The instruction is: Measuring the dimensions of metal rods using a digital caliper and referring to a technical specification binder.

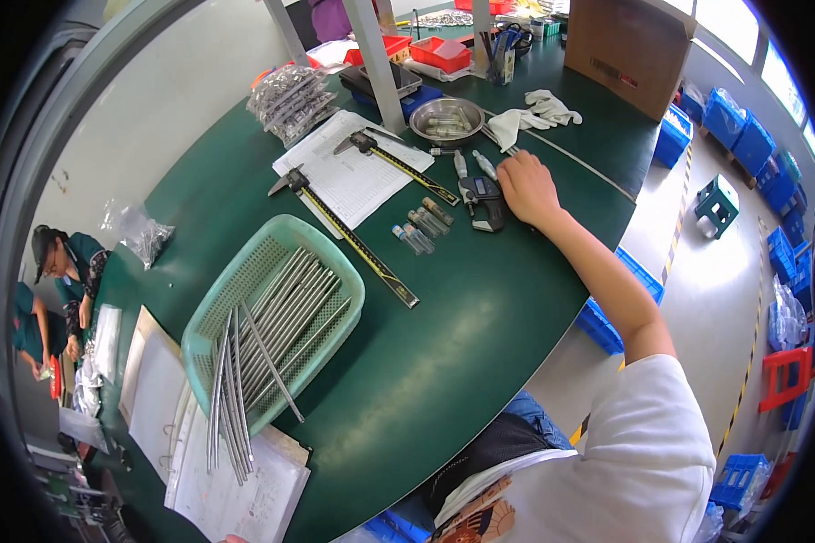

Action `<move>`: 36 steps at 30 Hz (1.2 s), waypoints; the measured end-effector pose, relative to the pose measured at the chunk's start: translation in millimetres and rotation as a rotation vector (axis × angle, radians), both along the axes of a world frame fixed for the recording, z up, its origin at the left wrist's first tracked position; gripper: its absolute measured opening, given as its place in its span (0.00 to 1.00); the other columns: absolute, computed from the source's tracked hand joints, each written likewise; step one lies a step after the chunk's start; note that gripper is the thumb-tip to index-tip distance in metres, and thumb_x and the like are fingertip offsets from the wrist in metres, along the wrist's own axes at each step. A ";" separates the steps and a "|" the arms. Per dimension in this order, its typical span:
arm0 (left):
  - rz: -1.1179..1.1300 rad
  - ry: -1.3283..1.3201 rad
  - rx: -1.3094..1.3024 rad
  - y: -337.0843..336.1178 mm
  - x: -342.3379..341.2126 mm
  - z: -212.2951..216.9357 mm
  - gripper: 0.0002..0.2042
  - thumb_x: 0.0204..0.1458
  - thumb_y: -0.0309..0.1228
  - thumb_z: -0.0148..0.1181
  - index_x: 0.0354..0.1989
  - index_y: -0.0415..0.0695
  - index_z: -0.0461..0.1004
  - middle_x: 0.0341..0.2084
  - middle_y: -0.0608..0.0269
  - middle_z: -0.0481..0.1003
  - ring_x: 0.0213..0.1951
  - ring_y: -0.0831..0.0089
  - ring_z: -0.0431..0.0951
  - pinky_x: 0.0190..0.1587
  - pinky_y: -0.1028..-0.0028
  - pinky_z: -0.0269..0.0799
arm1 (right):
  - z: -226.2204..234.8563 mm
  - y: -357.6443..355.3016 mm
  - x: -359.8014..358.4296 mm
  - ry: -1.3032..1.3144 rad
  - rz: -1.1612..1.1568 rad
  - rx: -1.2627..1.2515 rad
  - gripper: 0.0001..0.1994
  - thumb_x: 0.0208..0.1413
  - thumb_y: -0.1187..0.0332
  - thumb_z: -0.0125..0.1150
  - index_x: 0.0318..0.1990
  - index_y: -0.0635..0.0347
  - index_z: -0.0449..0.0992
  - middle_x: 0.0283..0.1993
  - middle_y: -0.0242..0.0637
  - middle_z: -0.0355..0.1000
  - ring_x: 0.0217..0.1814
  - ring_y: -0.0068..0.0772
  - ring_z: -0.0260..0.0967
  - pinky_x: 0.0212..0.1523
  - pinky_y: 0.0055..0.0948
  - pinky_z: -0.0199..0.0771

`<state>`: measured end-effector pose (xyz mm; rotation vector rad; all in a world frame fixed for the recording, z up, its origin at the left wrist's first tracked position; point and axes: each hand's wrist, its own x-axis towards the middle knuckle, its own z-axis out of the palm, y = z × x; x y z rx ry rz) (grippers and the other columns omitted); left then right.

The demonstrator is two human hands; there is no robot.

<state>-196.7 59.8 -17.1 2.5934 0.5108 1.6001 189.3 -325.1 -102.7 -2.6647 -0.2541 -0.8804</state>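
Note:
Beside a digital micrometer (491,217) on the green table, my right hand (529,188) rests with its fingers bent down and together. A thin silvery end shows at its fingertips; the rest is hidden, so I cannot tell what it is. Two digital calipers, a nearer one (353,237) and a farther one (406,166), lie partly over printed sheets (358,181). Small clear tubes (423,226) sit left of the micrometer. Of my left hand (235,539) only a sliver shows at the lower edge, near an open binder (235,484); its fingers are mostly out of sight.
A light green basket (353,303) holds several metal rods (281,330), some sticking out over its near rim. Farther back are a metal bowl (417,122) with tubes, white gloves (543,110), stacked bagged parts (290,100) and a cardboard box (629,54). Two people work at the far left.

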 end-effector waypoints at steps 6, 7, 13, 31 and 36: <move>-0.034 0.148 -0.033 -5.8 -15.4 -4.3 0.21 0.51 0.37 0.45 0.10 0.39 0.60 0.09 0.59 0.59 0.12 0.68 0.58 0.15 0.71 0.52 | 13.0 9.7 15.4 -0.110 0.106 0.112 0.08 0.42 0.65 0.51 0.28 0.59 0.71 0.30 0.41 0.65 0.36 0.43 0.63 0.35 0.37 0.63; -0.078 0.122 -0.029 -0.3 -21.6 -11.4 0.15 0.48 0.29 0.46 0.11 0.39 0.55 0.09 0.60 0.55 0.13 0.69 0.55 0.16 0.72 0.48 | 23.1 24.1 6.9 -0.031 0.177 0.072 0.09 0.40 0.64 0.53 0.27 0.60 0.71 0.29 0.42 0.65 0.34 0.44 0.63 0.34 0.36 0.63; -0.142 0.094 -0.137 -10.0 3.2 -18.5 0.13 0.36 0.20 0.51 0.10 0.42 0.53 0.09 0.60 0.58 0.12 0.66 0.56 0.15 0.73 0.47 | 43.7 25.7 -17.4 0.273 0.111 -0.219 0.19 0.28 0.61 0.58 0.33 0.59 0.72 0.34 0.41 0.62 0.39 0.42 0.62 0.39 0.33 0.64; -0.040 0.061 -0.337 -1.6 -27.1 -53.6 0.11 0.32 0.22 0.56 0.10 0.43 0.58 0.09 0.64 0.61 0.11 0.66 0.61 0.14 0.73 0.54 | 33.5 0.6 20.8 0.655 0.227 -0.020 0.20 0.27 0.74 0.54 0.35 0.64 0.60 0.30 0.42 0.64 0.32 0.36 0.62 0.35 0.29 0.62; 0.422 0.105 -0.338 49.9 -63.5 -49.0 0.04 0.37 0.25 0.55 0.24 0.40 0.71 0.20 0.60 0.66 0.25 0.66 0.67 0.27 0.72 0.62 | 3.9 -41.5 37.7 0.604 0.203 -0.023 0.21 0.30 0.73 0.53 0.38 0.64 0.60 0.33 0.42 0.63 0.37 0.36 0.61 0.43 0.27 0.59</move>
